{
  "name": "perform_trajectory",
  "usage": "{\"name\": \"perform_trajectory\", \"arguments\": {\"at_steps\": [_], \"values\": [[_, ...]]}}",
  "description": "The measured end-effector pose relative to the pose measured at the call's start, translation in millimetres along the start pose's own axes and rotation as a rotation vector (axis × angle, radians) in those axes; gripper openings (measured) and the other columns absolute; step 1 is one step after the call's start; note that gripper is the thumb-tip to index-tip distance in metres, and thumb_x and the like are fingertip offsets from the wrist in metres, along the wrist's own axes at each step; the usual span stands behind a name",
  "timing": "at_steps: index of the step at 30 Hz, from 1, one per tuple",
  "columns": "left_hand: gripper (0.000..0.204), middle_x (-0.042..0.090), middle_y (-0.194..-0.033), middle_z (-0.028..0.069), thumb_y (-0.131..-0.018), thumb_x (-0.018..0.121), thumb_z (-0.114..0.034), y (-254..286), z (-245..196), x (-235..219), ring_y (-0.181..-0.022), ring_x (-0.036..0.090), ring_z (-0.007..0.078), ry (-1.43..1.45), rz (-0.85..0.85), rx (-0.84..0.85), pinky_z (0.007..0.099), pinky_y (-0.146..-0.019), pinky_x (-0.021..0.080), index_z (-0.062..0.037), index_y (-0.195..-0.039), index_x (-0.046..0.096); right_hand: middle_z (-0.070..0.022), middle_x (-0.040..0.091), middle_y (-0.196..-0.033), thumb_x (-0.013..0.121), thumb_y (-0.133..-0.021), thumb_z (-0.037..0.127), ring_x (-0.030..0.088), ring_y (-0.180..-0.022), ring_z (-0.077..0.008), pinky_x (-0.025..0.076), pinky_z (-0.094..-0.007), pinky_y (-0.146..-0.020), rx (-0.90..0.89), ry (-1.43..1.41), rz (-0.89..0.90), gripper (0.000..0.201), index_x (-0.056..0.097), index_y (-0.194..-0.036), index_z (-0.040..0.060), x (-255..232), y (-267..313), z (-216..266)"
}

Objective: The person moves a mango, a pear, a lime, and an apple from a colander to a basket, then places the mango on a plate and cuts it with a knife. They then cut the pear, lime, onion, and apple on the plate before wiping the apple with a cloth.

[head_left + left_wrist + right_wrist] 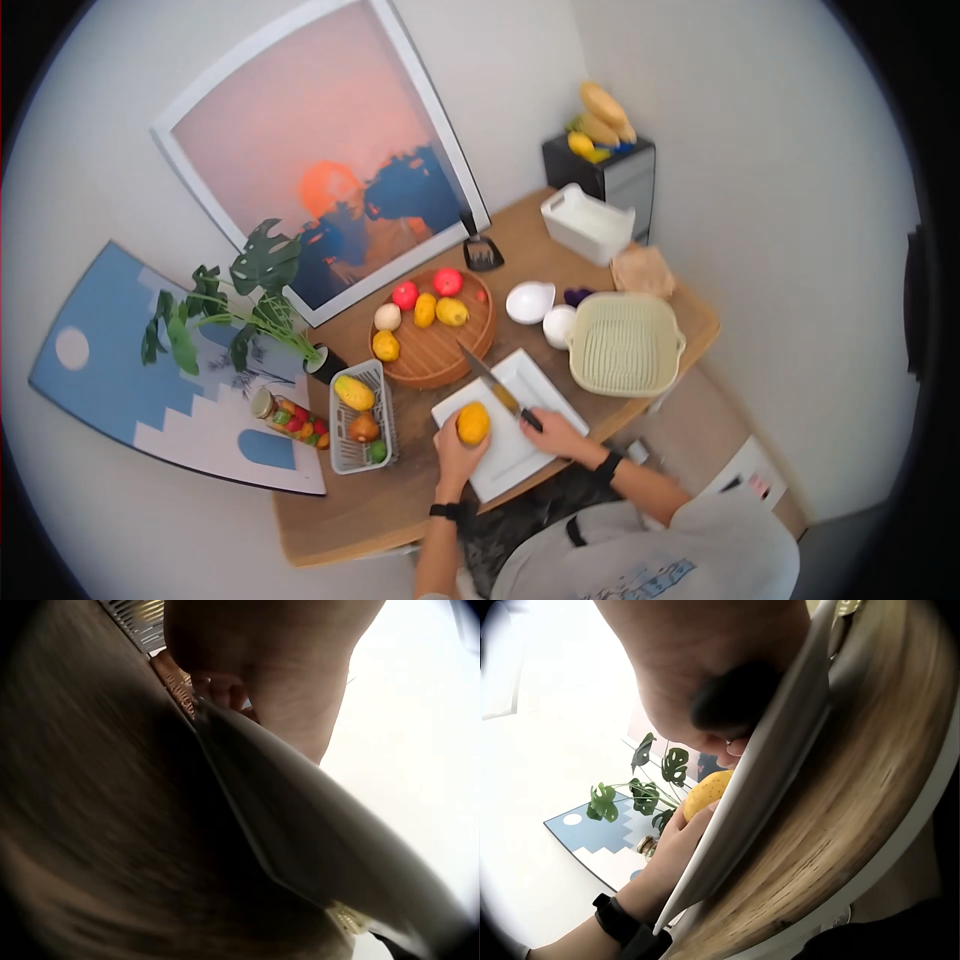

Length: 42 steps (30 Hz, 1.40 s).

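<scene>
Over the left part of a rectangular white tray (537,385), my left hand (458,460) holds a yellow mango (473,424), fingers and thumb around its sides. The mango's speckled skin (707,790) shows in the right wrist view. My right hand (555,434) grips the black handle of a kitchen knife (483,370) at the tray's right side. Its blade points away from me, toward the round wooden board (430,372), apart from the mango. In the left wrist view my left hand (277,667) blocks the mango.
Several fruits rest on the round board. To the left stand a grey basket (340,455) of produce, a jar (290,416) and a potted plant (322,362). A cream colander (625,345), white bowls (530,300) and a white bin (588,225) are on the right.
</scene>
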<state>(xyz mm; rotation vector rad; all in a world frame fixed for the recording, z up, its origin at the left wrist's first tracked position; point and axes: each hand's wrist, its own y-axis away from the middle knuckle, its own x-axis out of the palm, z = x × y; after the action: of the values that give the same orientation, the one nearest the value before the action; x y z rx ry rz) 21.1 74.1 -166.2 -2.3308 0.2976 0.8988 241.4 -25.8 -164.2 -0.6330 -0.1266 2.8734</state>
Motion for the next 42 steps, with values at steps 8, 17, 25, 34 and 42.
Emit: {"name": "perform_trajectory", "arguments": {"at_steps": [8, 17, 25, 34, 42], "values": [[0.070, 0.067, -0.122, 0.0063, -0.076, 0.083, -0.039, 4.4, -6.7, 4.5, -0.116, 0.061, 0.0241, -0.005, -0.078, 0.023, 0.0407, -0.097, 0.036, -0.0121, -0.134, 0.056, -0.0063, 0.062, -0.071, 0.065, -0.098, 0.031, 0.059, -0.064, -0.0137, 0.049, -0.0319, -0.061, 0.112, -0.056, 0.111, 0.029, 0.066, -0.099, 0.0021, -9.2, 3.7, -3.7], [0.076, 0.065, -0.125, 0.0118, -0.080, 0.081, -0.047, 3.0, -13.9, 3.4, -0.115, 0.060, 0.0284, -0.052, -0.037, -0.042, 0.0403, -0.100, 0.035, -0.0056, -0.137, 0.053, -0.0086, 0.065, -0.076, 0.063, -0.099, 0.029, 0.062, -0.068, -0.0193, 0.049, -0.0331, -0.061, -0.078, -0.050, 0.140, 0.027, 0.064, -0.104, 0.0023, -3.7, -4.2, -12.8], [0.072, 0.064, -0.124, 0.0108, -0.078, 0.081, -0.048, 2.2, -19.6, 2.9, -0.116, 0.059, 0.0288, -0.075, -0.024, -0.019, 0.0420, -0.102, 0.035, -0.0080, -0.133, 0.057, -0.0174, 0.071, -0.083, 0.065, -0.096, 0.028, 0.071, -0.079, -0.0305, 0.054, -0.0361, -0.072, 0.009, -0.055, 0.168, 0.028, 0.066, -0.106, 0.0010, -12.4, 0.5, 8.6], [0.071, 0.066, -0.119, 0.0105, -0.076, 0.083, -0.045, 6.6, -7.2, 7.3, -0.113, 0.060, 0.0271, -0.022, -0.051, -0.058, 0.0415, -0.099, 0.036, -0.0058, -0.129, 0.059, -0.0066, 0.066, -0.074, 0.065, -0.097, 0.028, 0.062, -0.064, -0.0147, 0.051, -0.0295, -0.062, 0.026, -0.104, 0.145, 0.028, 0.066, -0.107, 0.0018, -7.4, -0.8, -1.5], [0.068, 0.067, -0.115, 0.0092, -0.075, 0.083, -0.041, 5.8, -8.3, 7.0, -0.110, 0.061, 0.0242, -0.017, -0.080, 0.022, 0.0402, -0.098, 0.036, -0.0079, -0.130, 0.060, -0.0104, 0.069, -0.077, 0.066, -0.096, 0.027, 0.067, -0.070, -0.0182, 0.053, -0.0323, -0.069, 0.102, -0.092, 0.153, 0.028, 0.066, -0.107, 0.0009, -10.5, -0.3, 6.0]]}}
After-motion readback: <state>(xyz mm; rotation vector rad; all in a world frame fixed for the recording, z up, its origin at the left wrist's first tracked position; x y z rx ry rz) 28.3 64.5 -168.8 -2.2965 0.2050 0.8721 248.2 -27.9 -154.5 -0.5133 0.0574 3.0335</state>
